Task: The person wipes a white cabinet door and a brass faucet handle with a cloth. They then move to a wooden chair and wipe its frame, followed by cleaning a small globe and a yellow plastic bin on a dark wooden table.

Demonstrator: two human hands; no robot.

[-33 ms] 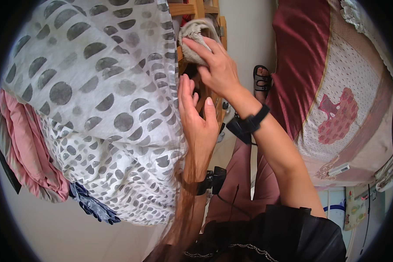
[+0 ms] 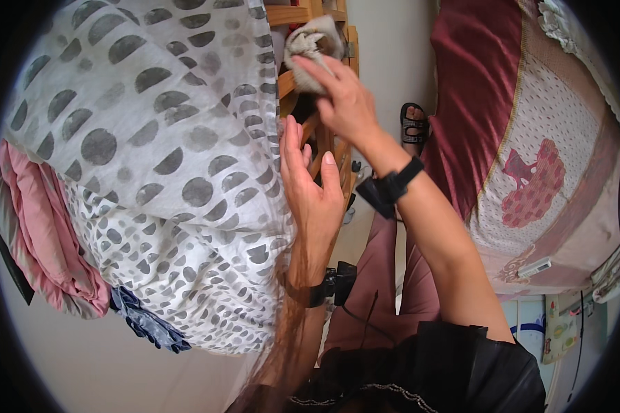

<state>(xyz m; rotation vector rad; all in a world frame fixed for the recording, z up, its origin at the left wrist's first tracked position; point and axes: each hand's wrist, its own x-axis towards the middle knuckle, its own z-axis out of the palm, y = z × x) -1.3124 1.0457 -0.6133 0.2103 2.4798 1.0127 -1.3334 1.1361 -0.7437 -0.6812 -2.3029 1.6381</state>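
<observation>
- From 9 to 11 o'clock you have bulky furniture under a white cover [image 2: 165, 158] with grey dots and half-circles.
- At your 2 o'clock hangs a maroon satin spread [image 2: 472, 89], edged with yellowish trim beside a pale speckled panel [image 2: 565, 117] bearing a pink appliqué [image 2: 534, 189].
- Toward 12 o'clock, between these, you see plain pale floor [image 2: 393, 55].
- At your 7 o'clock lies another pale surface [image 2: 103, 351], floor or wall unclear.
- Soft light reaches you, putting a sheen on the satin.
</observation>
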